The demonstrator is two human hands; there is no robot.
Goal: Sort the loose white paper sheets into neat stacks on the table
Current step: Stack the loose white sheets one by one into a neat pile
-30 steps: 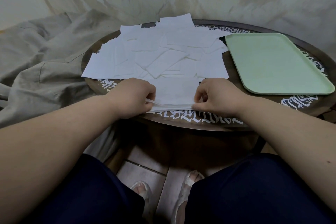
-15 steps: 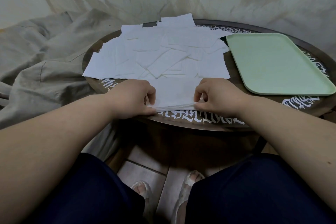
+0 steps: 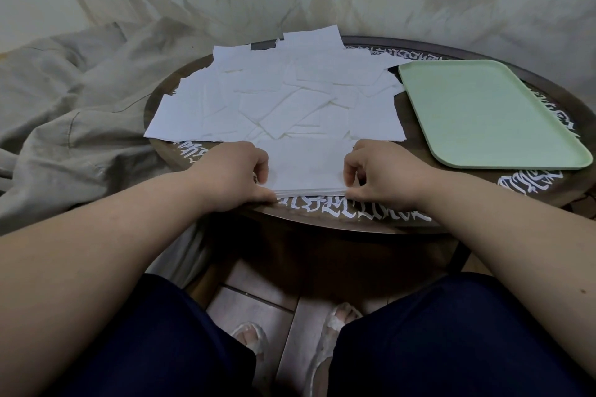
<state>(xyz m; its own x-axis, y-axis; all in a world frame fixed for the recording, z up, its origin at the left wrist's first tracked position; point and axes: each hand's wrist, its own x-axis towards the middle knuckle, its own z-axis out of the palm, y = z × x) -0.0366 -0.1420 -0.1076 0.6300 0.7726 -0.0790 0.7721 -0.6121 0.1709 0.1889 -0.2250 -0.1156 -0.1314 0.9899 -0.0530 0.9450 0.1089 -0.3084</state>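
A small stack of white paper sheets [image 3: 306, 167] lies flat at the near edge of the round dark table [image 3: 371, 219]. My left hand [image 3: 238, 171] grips the stack's left side, thumb at the near corner. My right hand [image 3: 380, 174] grips its right side in the same way. Behind the stack, several loose white sheets [image 3: 274, 100] lie overlapping in a wide heap across the table's left and middle.
A pale green tray [image 3: 483, 113] sits on the table's right part, holding nothing. A crumpled beige cloth [image 3: 80, 113] lies left of the table and hangs behind it. My knees and feet are below the table's near edge.
The stack's near edge was lifted and fanned a second ago; now it lies flat and squared between both hands. My hands have shifted slightly along its sides.
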